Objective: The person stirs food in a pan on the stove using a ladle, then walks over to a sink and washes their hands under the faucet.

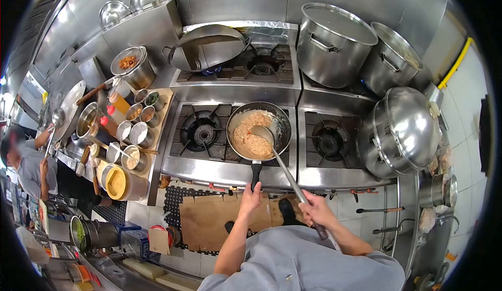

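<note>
A frying pan [285, 145] sits on the front burner of the stove, its black handle toward me. Creamy, light-brown food [246, 129] fills most of it. My left hand [251, 199] is closed round the end of the pan handle [256, 171]. My right hand [317, 210] grips the long metal ladle [287, 173], which slants up to the left. The ladle's bowl rests in the food near the middle of the pan, partly covered by it.
A wok [206, 50] stands on the back left burner. Two tall pots [334, 45] and a domed steamer [408, 129] are at right. Ingredient containers and bottles crowd the left counter [162, 134]. A co-worker [31, 168] holds a ladle at far left.
</note>
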{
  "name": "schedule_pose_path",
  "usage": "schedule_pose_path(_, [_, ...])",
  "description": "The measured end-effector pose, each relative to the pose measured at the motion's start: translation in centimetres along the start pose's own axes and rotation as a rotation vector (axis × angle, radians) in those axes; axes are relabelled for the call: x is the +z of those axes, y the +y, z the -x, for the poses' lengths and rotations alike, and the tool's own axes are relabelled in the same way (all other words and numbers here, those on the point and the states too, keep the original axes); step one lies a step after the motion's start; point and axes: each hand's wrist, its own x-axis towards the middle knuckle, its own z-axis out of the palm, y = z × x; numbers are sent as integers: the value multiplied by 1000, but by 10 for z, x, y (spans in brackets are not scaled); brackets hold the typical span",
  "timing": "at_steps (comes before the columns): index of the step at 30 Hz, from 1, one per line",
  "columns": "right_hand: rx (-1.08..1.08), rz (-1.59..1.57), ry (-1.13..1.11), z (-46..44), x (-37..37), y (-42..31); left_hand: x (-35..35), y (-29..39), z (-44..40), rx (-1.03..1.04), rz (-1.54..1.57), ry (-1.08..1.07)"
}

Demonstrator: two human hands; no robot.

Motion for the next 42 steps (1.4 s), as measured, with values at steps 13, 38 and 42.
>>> schedule_pose_path(13, [-300,919,83,-114,-55,-7,-1,8,4,-14,-11,20])
schedule_pose_path(38, [-599,965,158,-147,-60,0,-10,15,1,21,-132,30])
schedule_pose_path(42, [-673,1212,71,-124,-55,-16,-12,16,2,28,-136,26])
